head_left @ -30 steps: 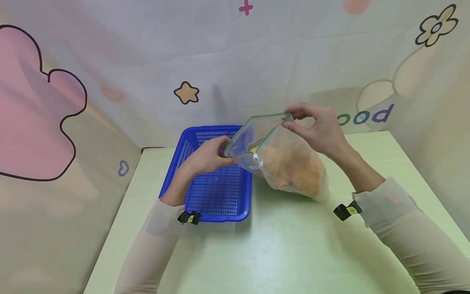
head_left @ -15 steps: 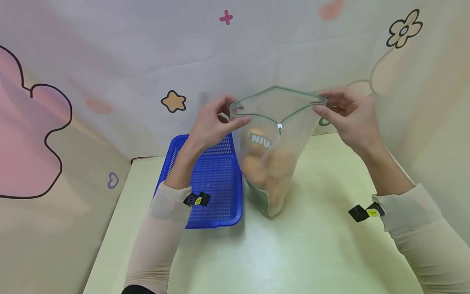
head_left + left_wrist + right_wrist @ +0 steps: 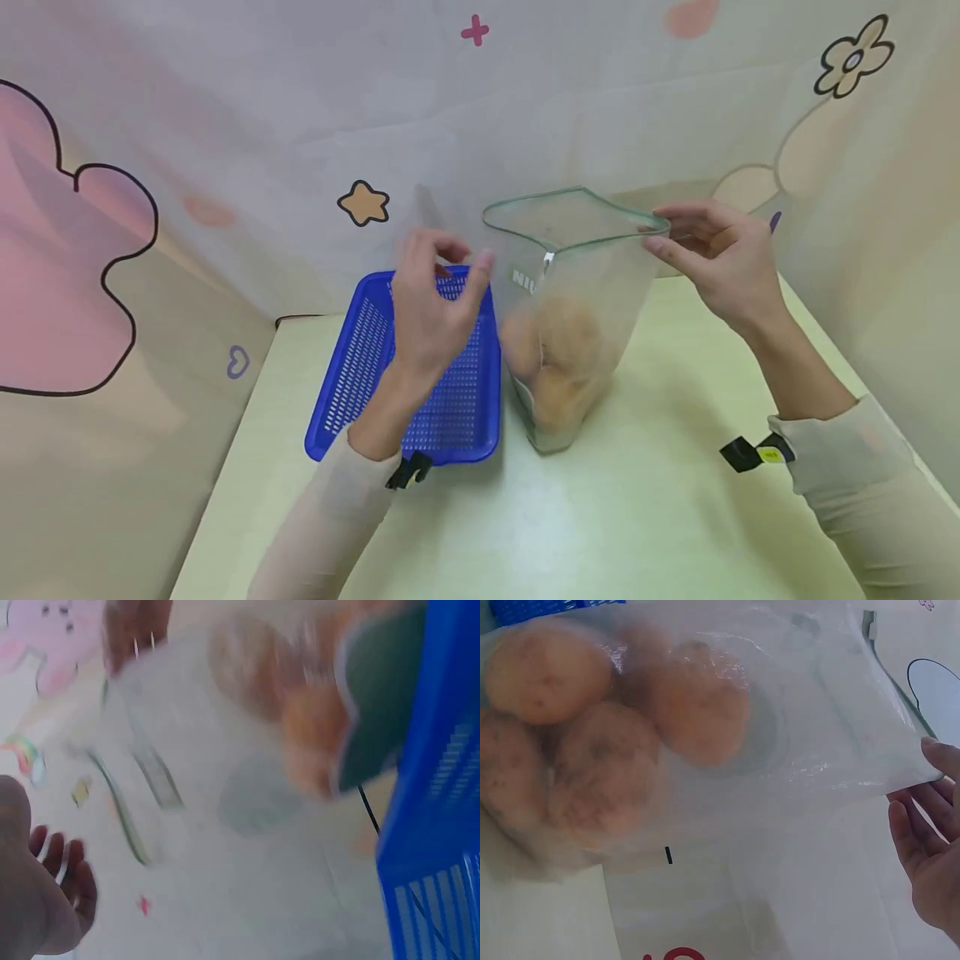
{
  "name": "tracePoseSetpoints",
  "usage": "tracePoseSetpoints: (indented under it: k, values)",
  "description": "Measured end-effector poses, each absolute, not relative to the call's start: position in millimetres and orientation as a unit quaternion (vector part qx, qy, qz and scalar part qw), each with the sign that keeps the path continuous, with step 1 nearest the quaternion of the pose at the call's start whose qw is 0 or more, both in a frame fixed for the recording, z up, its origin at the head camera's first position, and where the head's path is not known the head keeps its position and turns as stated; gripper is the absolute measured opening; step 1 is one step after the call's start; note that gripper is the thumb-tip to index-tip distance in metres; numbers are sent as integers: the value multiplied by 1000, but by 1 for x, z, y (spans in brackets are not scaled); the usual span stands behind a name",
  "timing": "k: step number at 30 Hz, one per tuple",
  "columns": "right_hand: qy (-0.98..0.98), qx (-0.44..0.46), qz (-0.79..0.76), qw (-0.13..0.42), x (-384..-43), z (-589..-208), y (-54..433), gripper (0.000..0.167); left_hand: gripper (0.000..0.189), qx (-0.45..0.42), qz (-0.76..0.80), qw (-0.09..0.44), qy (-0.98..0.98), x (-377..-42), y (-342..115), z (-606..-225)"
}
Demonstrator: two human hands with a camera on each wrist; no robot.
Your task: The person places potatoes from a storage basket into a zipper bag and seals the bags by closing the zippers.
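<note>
A translucent zip bag [image 3: 615,292] with a green-edged mouth and a white slider stands upright on the table, its top spread wide. Several round tan-orange things, apparently potatoes [image 3: 607,765], lie in its lower part, blurred by the plastic. My right hand [image 3: 723,262] pinches the bag's top right corner between thumb and fingers. To the left of the bag, my left hand [image 3: 435,312] is held over the blue basket with loosely bent fingers and nothing in it. In the left wrist view, that hand [image 3: 49,892] is apart from the bag's rim.
A blue plastic basket [image 3: 491,408] with slotted walls stands directly left of the bag; no contents show in its visible part. The pale green table [image 3: 622,517] extends in front and to the right. A printed cloth [image 3: 285,208] hangs behind as a backdrop.
The bag has swung from leaning right to upright, its mouth pulled wide. My left hand has let go of its left edge and moved slightly down and away; the right hand keeps its corner.
</note>
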State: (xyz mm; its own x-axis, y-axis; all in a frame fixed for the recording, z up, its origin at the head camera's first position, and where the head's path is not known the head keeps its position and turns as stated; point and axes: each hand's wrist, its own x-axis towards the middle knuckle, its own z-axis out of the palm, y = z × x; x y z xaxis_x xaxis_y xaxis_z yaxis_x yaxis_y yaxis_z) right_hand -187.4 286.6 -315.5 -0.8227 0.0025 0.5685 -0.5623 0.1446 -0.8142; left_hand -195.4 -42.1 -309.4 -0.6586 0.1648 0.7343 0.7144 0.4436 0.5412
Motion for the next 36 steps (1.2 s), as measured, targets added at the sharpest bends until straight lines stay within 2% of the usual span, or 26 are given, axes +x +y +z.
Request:
tracePoseSetpoints:
  k: [2,4,6,8,11,13,16,20,22,24,26,28,33,36]
  values:
    - [-709,198,636,230,-189,-314,287,32,43,-280,-421,310,-805,-183,-28,-310]
    - [-698,201,646,234,-191,-313,285,32,55,-272,-396,263,-837,-180,-13,-308]
    - [-688,203,656,234,-194,-312,282,32,59,-252,-388,219,-859,-186,-2,-306]
    - [-686,204,660,229,-195,-314,278,32,47,-237,-403,197,-862,-196,4,-306]
    - [-680,201,670,219,-198,-317,274,28,20,-235,-447,196,-841,-202,2,-308]
    - [-686,188,671,207,-203,-318,274,25,13,-242,-463,195,-830,-200,-2,-309]
    - [-672,165,707,146,-221,-317,277,31,14,-256,-479,186,-819,-193,-7,-309]
    - [-626,150,765,-8,-248,-317,277,41,16,-276,-483,181,-811,-185,-11,-312]
    - [-599,147,784,-65,-257,-318,276,38,15,-283,-481,179,-810,-181,-13,-315]
    - [-580,145,798,-81,-260,-320,276,30,14,-286,-482,174,-810,-179,-13,-319]
    - [-571,152,805,-62,-259,-322,276,19,15,-278,-496,168,-805,-178,-15,-321]
    - [-562,161,811,-18,-256,-320,278,11,16,-257,-520,167,-797,-180,-20,-317]
    - [-549,166,809,129,-237,-308,292,9,19,-207,-568,176,-777,-197,-36,-300]
    - [-548,156,798,196,-219,-305,303,7,18,-191,-585,153,-773,-213,-44,-295]
